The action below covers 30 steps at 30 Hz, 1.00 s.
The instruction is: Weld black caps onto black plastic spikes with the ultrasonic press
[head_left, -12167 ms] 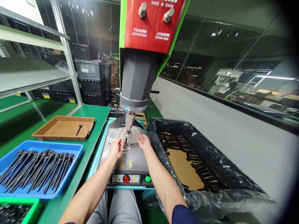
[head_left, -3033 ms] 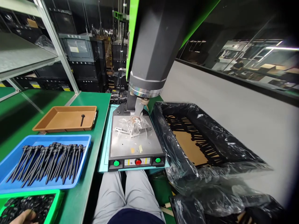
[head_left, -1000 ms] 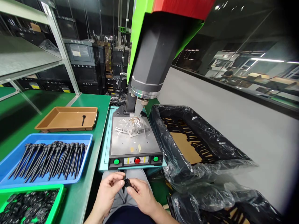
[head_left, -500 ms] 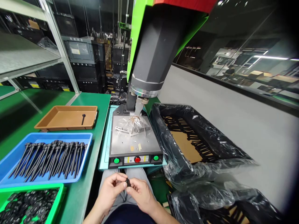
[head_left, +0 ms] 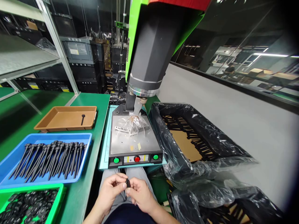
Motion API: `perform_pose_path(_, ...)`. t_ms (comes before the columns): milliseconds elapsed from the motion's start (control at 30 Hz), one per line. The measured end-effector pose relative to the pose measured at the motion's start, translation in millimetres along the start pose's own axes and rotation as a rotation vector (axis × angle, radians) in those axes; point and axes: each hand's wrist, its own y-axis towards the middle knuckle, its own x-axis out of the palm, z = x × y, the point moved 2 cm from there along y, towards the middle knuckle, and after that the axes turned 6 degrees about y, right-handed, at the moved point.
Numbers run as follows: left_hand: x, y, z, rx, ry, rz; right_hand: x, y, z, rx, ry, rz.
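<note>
Over my lap, my left hand point(head_left: 111, 190) and my right hand point(head_left: 142, 194) meet fingertip to fingertip. Both pinch a small black plastic part point(head_left: 127, 183), mostly covered by the fingers. To the left, a green tray point(head_left: 61, 194) holds many small round black caps point(head_left: 30, 203) that look similar. Behind it, a blue tray point(head_left: 87, 137) is filled with long black stems point(head_left: 51, 158) with thick heads. Ahead of my hands stands a press machine point(head_left: 149, 59), its metal plate point(head_left: 126, 146) carrying a fixture under clear plastic film point(head_left: 135, 123).
A brown tray point(head_left: 58, 118) with one short black stem point(head_left: 83, 119) sits on the green table point(head_left: 93, 101). Right of the machine, a bin lined with black plastic point(head_left: 177, 149) holds rows of black parts on cardboard. Another lined bin point(head_left: 198, 205) stands nearer. Green buttons point(head_left: 116, 160) flank a red one point(head_left: 137, 158).
Earlier both hands were at the machine's fixture; later one hand was in the green tray. Since then both hands have come together over my lap on the black part, with small finger shifts.
</note>
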Motion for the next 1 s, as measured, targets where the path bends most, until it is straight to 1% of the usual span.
perform_pose_path(67,0.4,0,-2,0.019,-0.022,-0.006,1,1,4,0.063,0.091,-0.037)
perform_pose_path(133,0.3,-1,-3,0.051,-0.034,-0.011,2,1,7,0.080,0.125,-0.043)
perform_pose_path(300,0.1,-1,-5,0.092,0.020,-0.031,3,1,8,-0.017,0.055,0.020)
perform_pose_path(467,2.8,-3,-3,0.110,0.058,0.018,4,1,8,0.016,0.121,-0.014)
perform_pose_path(600,5.0,-3,-2,0.142,0.153,0.029,2,3,9,-0.009,0.101,0.008)
perform_pose_path(867,12.9,-1,-6,0.305,0.374,0.053,-9,5,11,-0.044,0.115,0.045)
perform_pose_path(1000,18.8,4,-5,0.327,0.424,0.037,-15,8,8,-0.053,0.161,0.043)
